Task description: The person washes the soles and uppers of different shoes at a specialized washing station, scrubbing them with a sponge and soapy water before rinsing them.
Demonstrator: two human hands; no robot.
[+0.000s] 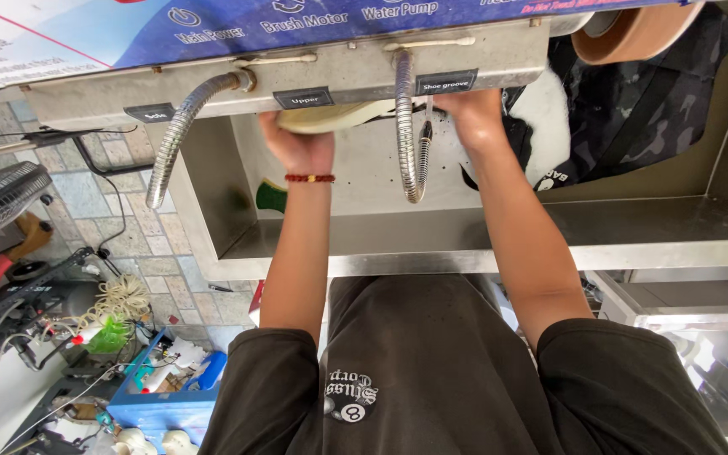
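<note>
Head view. Left hand [301, 150], red bead bracelet [309, 179]: fingers closed on one end of a pale shoe [339, 115], held under the front edge of the steel machine housing [297, 80]. Right hand [475, 118]: at the shoe's other end, grip hidden, cannot tell. Flexible metal hoses [406, 126] hang over the steel basin [465, 240]. Step judged: pressing the shoe to the machine; turning it needs both hands firm.

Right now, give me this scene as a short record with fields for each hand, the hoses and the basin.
left hand: gripping a pale shoe under the metal panel; beaded bracelet on wrist
right hand: at the shoe's other end, grip partly hidden
hoses: two flexible metal hoses hang from the panel
basin: steel sink below; green brush inside
</note>
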